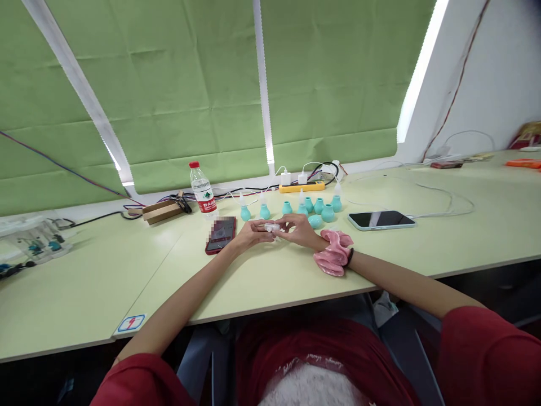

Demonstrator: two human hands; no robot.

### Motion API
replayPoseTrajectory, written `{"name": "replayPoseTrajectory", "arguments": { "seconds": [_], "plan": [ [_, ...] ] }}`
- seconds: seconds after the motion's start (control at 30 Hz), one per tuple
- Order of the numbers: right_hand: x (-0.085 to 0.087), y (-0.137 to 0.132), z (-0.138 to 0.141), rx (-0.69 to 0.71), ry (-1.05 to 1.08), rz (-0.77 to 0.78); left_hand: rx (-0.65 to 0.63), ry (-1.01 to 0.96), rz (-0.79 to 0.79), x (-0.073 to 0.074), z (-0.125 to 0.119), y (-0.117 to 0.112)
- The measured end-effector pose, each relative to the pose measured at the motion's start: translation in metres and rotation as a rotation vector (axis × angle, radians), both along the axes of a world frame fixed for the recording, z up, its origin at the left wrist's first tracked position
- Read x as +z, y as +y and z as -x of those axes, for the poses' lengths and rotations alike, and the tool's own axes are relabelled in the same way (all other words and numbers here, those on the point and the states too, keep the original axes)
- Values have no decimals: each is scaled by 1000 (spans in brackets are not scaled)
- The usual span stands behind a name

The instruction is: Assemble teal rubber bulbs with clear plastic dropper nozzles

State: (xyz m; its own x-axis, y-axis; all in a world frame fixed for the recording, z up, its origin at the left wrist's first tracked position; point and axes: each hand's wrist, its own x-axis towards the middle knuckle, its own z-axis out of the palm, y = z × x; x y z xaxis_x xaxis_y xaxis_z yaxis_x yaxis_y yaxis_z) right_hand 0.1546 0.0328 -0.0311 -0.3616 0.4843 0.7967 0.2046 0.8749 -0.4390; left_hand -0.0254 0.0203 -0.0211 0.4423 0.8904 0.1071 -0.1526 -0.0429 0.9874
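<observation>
Both of my hands meet over the table in front of me, closed around a small clear plastic piece (271, 227). My left hand (252, 235) grips its left side, and the fingers of my right hand (299, 230) pinch it from the right. The piece's exact kind is too small to make out. Just beyond my hands stand several turquoise rubber bulbs (328, 212). Some bulbs carry a clear pointed nozzle (262, 198), while others have bare open necks. One turquoise bulb (315, 221) lies on its side close to my right hand.
A red-cased phone (221, 234) lies left of my hands, a light-blue-cased phone (381, 220) to the right. Behind are a water bottle (203, 192), a yellow power strip (301, 187) with chargers and cables, and a cardboard box (163, 211). Clear plastic equipment (36, 239) stands far left.
</observation>
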Motion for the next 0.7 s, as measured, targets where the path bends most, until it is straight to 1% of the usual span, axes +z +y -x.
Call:
{"name": "replayPoseTrajectory", "arguments": {
  "seconds": [0.2,0.43,0.57,0.7],
  "plan": [
    [1,-2,1,12,6,-12,23,42,-55,5,-1,-4],
    [-2,0,0,49,1,42,80,122,-129,4,-2,-5],
    [-4,0,2,33,-7,41,39,177,-142,8,-1,-7],
    [-1,-2,4,8,4,3,-12,147,-120,10,-1,-7]
  ]
}}
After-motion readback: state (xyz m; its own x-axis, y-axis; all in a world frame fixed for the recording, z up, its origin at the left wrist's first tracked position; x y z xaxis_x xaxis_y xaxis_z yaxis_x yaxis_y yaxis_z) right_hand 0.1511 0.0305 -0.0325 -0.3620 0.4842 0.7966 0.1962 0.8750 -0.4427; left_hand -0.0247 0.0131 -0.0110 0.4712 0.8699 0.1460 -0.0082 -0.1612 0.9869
